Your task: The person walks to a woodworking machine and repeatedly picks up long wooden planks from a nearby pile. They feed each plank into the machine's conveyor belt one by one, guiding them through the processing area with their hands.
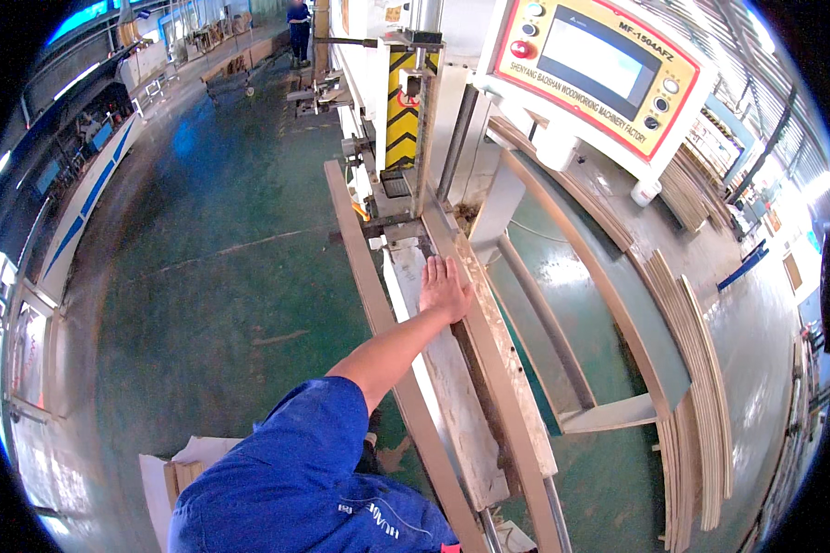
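My left hand point(446, 294) lies palm down, fingers stretched out, against the inner side of a long brown wooden strip point(487, 359). Its thumb is over the strip's edge. This strip runs lengthwise along a worn pale bed point(456, 408) of a woodworking machine. Left of the bed and under my forearm, a second brown strip point(377, 304) runs nearly parallel. Beyond my fingertips stands the machine head point(411, 145), with a yellow-and-black chevron plate. My right hand is out of view.
A control panel point(595, 69) with a screen, knobs and a red button hangs at upper right. Stacked wooden strips point(695, 415) lie on the right, near a long curved-looking frame point(609, 297). Pale boards point(155, 484) are at lower left. A person point(299, 31) stands far back.
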A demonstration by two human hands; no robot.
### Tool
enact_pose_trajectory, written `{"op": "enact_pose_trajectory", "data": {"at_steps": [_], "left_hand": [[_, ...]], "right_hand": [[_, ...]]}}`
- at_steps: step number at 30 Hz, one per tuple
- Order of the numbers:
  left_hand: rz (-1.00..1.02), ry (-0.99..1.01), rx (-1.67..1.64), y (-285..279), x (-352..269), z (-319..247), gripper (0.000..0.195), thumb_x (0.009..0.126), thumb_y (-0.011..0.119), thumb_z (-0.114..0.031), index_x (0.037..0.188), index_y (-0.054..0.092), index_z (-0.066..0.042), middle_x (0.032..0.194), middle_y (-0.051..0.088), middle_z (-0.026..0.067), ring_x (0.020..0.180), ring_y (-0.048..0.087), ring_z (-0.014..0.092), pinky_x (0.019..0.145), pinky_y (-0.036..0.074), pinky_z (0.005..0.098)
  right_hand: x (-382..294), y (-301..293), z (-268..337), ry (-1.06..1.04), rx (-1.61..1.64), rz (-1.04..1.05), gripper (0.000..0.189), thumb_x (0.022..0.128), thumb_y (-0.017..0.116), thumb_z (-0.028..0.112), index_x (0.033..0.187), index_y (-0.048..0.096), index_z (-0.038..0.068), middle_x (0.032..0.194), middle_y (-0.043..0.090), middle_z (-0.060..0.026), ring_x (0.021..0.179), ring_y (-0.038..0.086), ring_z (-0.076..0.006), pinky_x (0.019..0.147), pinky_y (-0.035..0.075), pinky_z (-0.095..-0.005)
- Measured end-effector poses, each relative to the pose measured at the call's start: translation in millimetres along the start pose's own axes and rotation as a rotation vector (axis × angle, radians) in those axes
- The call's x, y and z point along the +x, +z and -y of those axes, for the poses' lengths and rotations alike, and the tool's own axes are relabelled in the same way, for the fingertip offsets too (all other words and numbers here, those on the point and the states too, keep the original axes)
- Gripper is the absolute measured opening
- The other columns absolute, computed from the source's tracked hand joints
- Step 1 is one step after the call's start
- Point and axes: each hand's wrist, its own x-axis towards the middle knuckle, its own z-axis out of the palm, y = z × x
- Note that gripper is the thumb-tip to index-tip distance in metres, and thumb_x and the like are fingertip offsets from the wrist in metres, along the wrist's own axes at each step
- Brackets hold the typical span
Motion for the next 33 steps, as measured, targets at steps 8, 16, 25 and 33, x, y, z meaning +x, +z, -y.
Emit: {"op": "enact_pose_trajectory", "data": {"at_steps": [8,16,25,33], "left_hand": [[-0.140,-0.020,0.032,10.6,63.1,35.4,0.077,0.103,0.046,-0.049,0.159,0.030,0.002,0.165,0.034,0.0214,0.156,0.026,0.036,0.129,0.017,0.0460],[-0.509,0.103,-0.027,21.1,97.6,51.2,0.039,0.101,0.056,-0.038,0.121,0.068,-0.007,0.123,0.068,0.0204,0.122,0.062,0.037,0.110,0.045,0.0487],[-0.177,-0.042,-0.090,0.5,106.5,46.6,0.054,0.102,0.051,-0.036,0.146,0.053,-0.006,0.151,0.050,0.0236,0.149,0.039,0.037,0.124,0.030,0.0474],[-0.091,-0.189,-0.099,13.6,27.6,-23.2,0.089,0.097,0.055,-0.045,0.161,0.021,0.006,0.171,0.008,0.0299,0.160,0.005,0.043,0.130,0.004,0.0489]], "right_hand": [[10.5,-20.6,48.1,0.065,-0.005,0.119,0.055,0.085,0.078,0.047,0.114,0.060,0.004,0.106,0.067,-0.0235,0.101,0.066,-0.0406,0.085,0.053,-0.0519],[17.4,-39.0,83.0,0.158,-0.009,0.237,0.053,0.092,0.074,0.045,0.122,0.060,0.003,0.112,0.067,-0.0243,0.104,0.065,-0.0393,0.088,0.053,-0.0518],[22.2,-64.7,136.5,0.165,0.159,0.203,0.049,0.095,0.072,0.044,0.121,0.062,0.004,0.106,0.068,-0.0232,0.100,0.066,-0.0387,0.085,0.054,-0.0505],[42.2,5.9,96.6,-0.026,0.063,-0.244,0.068,0.073,0.081,0.068,0.087,0.059,0.005,0.077,0.067,-0.0204,0.079,0.067,-0.0468,0.069,0.051,-0.0554]]}}
